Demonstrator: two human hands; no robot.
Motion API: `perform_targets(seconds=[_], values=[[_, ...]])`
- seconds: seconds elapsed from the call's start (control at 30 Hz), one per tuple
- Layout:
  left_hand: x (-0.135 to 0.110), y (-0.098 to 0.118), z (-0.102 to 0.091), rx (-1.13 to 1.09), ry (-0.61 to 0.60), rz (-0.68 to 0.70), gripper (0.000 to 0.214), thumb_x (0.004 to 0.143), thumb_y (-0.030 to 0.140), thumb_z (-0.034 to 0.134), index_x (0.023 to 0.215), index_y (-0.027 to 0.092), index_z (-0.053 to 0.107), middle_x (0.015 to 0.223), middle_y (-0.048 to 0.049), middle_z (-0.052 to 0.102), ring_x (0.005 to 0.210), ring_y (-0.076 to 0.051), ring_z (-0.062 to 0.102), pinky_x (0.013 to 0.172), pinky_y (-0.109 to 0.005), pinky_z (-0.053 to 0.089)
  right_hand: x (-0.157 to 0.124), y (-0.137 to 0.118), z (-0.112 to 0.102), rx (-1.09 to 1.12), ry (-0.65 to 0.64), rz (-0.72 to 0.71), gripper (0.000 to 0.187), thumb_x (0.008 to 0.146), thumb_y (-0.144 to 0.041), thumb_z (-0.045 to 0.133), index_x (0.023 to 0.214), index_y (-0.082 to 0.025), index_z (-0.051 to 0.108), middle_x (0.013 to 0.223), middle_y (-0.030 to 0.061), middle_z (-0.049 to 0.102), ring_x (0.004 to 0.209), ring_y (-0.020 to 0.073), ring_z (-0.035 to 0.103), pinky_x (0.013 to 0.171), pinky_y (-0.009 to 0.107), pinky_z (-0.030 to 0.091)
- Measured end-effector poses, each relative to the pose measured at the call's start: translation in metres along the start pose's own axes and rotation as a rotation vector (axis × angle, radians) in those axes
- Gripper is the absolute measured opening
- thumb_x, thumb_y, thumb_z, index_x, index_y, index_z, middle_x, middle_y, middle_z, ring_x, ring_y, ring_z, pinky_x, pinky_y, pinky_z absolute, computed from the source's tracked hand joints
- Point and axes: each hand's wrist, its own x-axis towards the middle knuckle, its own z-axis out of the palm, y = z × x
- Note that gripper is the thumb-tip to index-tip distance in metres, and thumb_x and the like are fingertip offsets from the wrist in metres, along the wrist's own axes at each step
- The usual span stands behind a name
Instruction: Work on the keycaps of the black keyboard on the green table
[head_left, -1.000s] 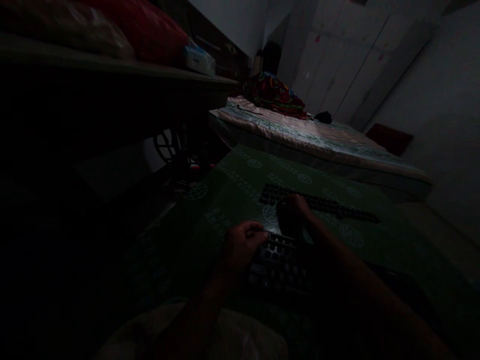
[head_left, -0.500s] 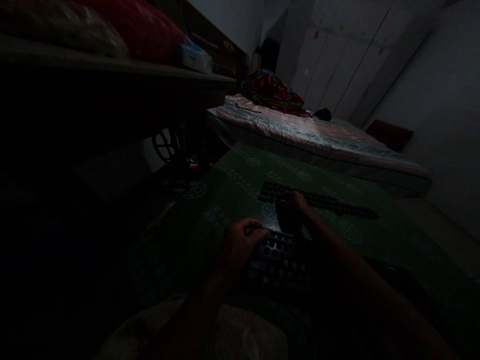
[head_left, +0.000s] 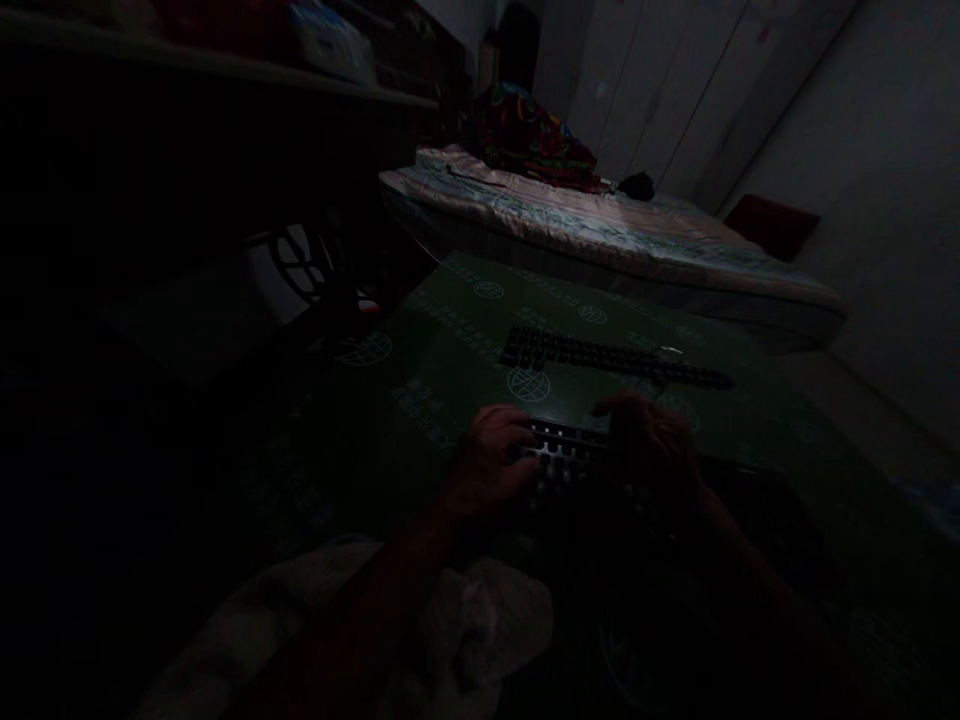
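Note:
The room is very dark. A dark keyboard (head_left: 570, 465) with pale key sockets lies on a green printed mat (head_left: 450, 340) in front of me. My left hand (head_left: 487, 462) is curled closed around the keyboard's left end. My right hand (head_left: 652, 445) hovers over the middle of the keyboard, fingers bent down and bunched; what they hold, if anything, is hidden. A long row of black keycaps (head_left: 607, 355) lies on the mat just beyond both hands.
A pale crumpled cloth (head_left: 480, 620) lies near my lap. Behind the mat is a low mattress (head_left: 600, 235) with a colourful bundle (head_left: 532, 140). At left stands a dark table with an iron wheel (head_left: 300, 260) under it. A red cushion (head_left: 772, 225) lies by the wall.
My right hand has drawn back from the row of keycaps to above the keyboard. The view has tilted downward. My left hand stays on the keyboard's left end.

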Motion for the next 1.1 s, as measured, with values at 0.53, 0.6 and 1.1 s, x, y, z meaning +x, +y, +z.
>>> perform_targets(seconds=[0.53,0.6,1.1], values=[[-0.001,-0.006,0.012,0.223,-0.253,0.029,0.028,0.066,0.02,0.062,0.093,0.024,0.07,0.133,-0.0076,0.042,0.13,-0.035,0.022,0.102,-0.053,0.024,0.001,0.011,0.024,-0.141,-0.39,-0.12,0.013,0.077,-0.028,0.056,0.079,-0.017,0.063,0.067,0.0011,0.065,0.056,0.0119,0.059,0.05,0.018,0.04],[-0.001,-0.005,0.011,0.251,-0.28,0.02,0.026,0.067,0.023,0.062,0.092,0.023,0.07,0.133,-0.0088,0.042,0.13,-0.035,0.022,0.102,-0.053,0.023,0.002,0.013,0.027,-0.187,-0.405,-0.134,0.014,0.078,-0.03,0.056,0.079,-0.017,0.063,0.067,0.0013,0.065,0.056,0.0123,0.059,0.049,0.019,0.04],[-0.003,-0.006,0.014,0.341,-0.314,0.057,0.036,0.063,0.027,0.062,0.099,0.025,0.065,0.131,-0.0068,0.043,0.126,-0.034,0.025,0.101,-0.051,0.023,-0.002,0.021,0.04,-0.123,-0.414,-0.233,0.023,0.08,-0.033,0.051,0.08,-0.015,0.064,0.071,0.005,0.068,0.057,0.0135,0.06,0.05,0.02,0.043]])
